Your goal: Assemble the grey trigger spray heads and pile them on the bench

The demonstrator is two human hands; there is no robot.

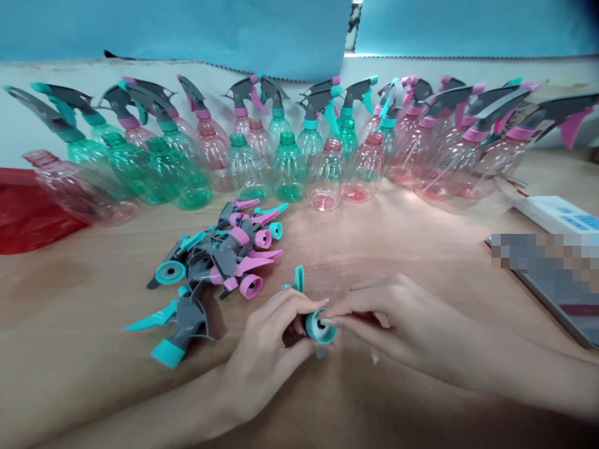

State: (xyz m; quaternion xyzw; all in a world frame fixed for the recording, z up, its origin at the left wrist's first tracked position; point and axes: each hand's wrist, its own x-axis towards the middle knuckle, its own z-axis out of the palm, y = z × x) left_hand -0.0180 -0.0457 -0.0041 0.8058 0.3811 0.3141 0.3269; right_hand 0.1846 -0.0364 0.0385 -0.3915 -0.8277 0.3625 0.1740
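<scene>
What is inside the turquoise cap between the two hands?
Inside the cap, a pale ring with a dark centre shows. The right hand covers part; what lies beneath cannot be seen.

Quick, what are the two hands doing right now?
Left hand: closed, holding a spray top.
Right hand: pinched closed at its round opening; can't tell if holding anything.

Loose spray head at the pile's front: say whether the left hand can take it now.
Probably not: the left hand holds another spray head, though the way to the front one looks free.
</scene>
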